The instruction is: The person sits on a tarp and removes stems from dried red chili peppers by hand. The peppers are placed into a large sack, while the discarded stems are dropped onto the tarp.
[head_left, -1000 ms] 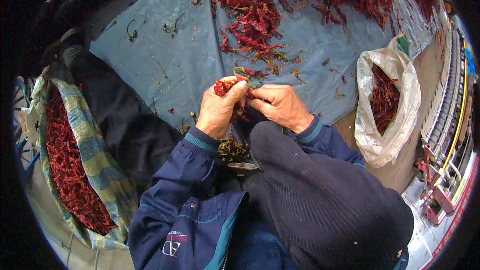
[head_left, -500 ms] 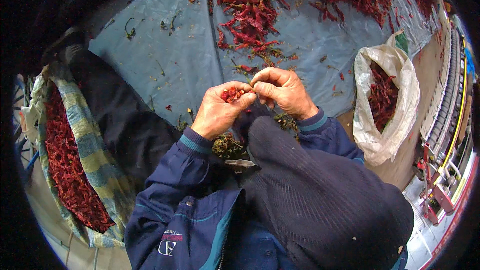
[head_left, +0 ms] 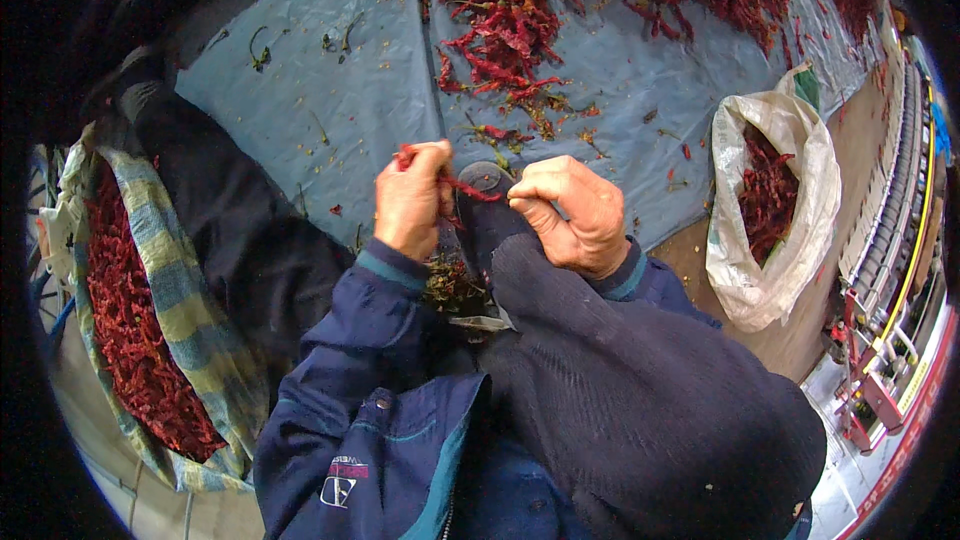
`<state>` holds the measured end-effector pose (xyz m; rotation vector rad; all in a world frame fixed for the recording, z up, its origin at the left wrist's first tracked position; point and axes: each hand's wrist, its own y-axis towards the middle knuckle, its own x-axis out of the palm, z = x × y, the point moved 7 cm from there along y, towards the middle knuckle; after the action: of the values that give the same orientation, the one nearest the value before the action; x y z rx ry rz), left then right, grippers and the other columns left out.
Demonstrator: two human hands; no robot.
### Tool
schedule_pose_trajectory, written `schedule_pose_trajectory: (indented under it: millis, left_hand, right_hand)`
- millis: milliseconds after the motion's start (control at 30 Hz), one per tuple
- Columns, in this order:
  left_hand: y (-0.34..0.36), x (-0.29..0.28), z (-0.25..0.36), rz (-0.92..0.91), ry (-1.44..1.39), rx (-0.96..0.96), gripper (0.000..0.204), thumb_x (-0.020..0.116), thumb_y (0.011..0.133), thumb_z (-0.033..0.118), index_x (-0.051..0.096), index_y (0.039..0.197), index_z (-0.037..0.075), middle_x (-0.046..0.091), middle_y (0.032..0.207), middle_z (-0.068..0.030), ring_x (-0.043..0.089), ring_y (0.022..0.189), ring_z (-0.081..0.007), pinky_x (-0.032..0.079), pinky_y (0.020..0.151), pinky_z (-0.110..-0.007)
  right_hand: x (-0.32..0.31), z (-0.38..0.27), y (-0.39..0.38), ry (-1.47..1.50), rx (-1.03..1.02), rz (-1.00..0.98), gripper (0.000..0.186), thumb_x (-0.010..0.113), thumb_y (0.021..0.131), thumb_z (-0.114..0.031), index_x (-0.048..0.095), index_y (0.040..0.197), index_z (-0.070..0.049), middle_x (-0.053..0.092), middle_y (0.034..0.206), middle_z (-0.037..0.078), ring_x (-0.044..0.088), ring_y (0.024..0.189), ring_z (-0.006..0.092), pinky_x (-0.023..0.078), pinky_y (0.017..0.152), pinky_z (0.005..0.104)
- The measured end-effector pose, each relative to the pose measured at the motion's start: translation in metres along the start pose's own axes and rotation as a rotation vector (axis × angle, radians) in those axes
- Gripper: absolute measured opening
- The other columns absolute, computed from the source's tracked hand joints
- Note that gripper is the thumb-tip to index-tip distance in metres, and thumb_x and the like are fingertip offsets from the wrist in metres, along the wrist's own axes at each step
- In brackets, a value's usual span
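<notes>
My left hand [head_left: 410,205] is closed around dried red chili peppers, one bit of red showing above the knuckles. From its finger side a thin red chili pepper [head_left: 474,190] sticks out toward my right hand [head_left: 578,217]. The right thumb and forefinger are pinched together close to that pepper's end; whatever is between them is too small to make out. Both hands are over my dark-clad knee and foot. Beyond them a heap of dried red chili peppers [head_left: 500,25] lies on a bluish plastic sheet [head_left: 340,130].
At left stands a checked sack [head_left: 175,285] filled with red chili peppers [head_left: 135,340]. A white woven sack [head_left: 815,195] at right holds more peppers. Stems and scraps [head_left: 450,288] lie between my legs. Rollers and metal machinery [head_left: 885,340] run along the far right.
My hands have drawn apart slightly. The left has turned its back upward and moved left, hiding the red pieces in its palm, and a pepper now points out toward the right hand.
</notes>
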<state>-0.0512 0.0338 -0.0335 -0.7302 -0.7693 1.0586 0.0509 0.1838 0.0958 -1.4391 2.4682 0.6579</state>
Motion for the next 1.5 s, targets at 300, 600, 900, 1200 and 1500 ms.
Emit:
schedule_pose_trajectory:
  millis: [300,600,900,1200,1500]
  left_hand:
    - [-0.002,-0.022,-0.007,-0.317,-0.235,-0.173,0.017,0.061,0.101,0.032,0.058,0.098,0.016,0.06,0.08,0.006,0.055,0.069,-0.0065,0.041,0.049,-0.021]
    - [-0.012,-0.008,-0.006,-0.33,-0.185,-0.128,0.019,0.064,0.099,0.034,0.057,0.099,0.016,0.059,0.079,0.0036,0.059,0.077,-0.0126,0.046,0.053,-0.022]
    - [-0.009,0.005,0.003,-0.239,0.043,-0.044,0.018,0.074,0.092,0.017,0.066,0.103,0.005,0.062,0.079,0.0022,0.057,0.068,-0.0093,0.046,0.063,-0.025]
    - [-0.007,0.02,0.002,-0.444,0.207,0.053,0.024,0.078,0.089,0.017,0.068,0.105,0.003,0.067,0.082,0.0015,0.058,0.064,-0.0061,0.046,0.056,-0.022]
    - [-0.014,0.021,-0.002,-0.458,0.172,0.046,0.017,0.074,0.09,0.016,0.069,0.1,0.003,0.069,0.083,-0.0003,0.059,0.066,-0.006,0.047,0.058,-0.022]
  right_hand:
    - [0.028,0.087,0.007,-0.465,0.124,-0.209,0.024,0.074,0.085,-0.022,0.065,0.106,-0.014,0.064,0.099,0.008,0.068,0.087,0.03,0.056,0.07,0.042]
    - [0.044,0.116,0.015,-0.359,0.262,-0.251,0.024,0.071,0.088,-0.018,0.067,0.108,-0.007,0.067,0.09,0.01,0.068,0.082,0.0259,0.054,0.072,0.0395]
    - [0.034,0.109,-0.017,0.541,0.973,-0.225,0.022,0.068,0.096,-0.025,0.072,0.101,-0.004,0.066,0.081,-0.001,0.06,0.067,0.0056,0.048,0.054,0.0219]
    - [0.039,0.085,-0.009,0.519,0.801,-0.203,0.017,0.066,0.098,-0.018,0.07,0.104,-0.002,0.067,0.084,0.0,0.061,0.07,0.0055,0.051,0.06,0.0219]
    - [0.041,0.066,-0.01,0.414,0.596,-0.181,0.016,0.061,0.102,-0.019,0.065,0.099,-0.004,0.064,0.08,-0.001,0.057,0.065,0.0068,0.047,0.058,0.0221]
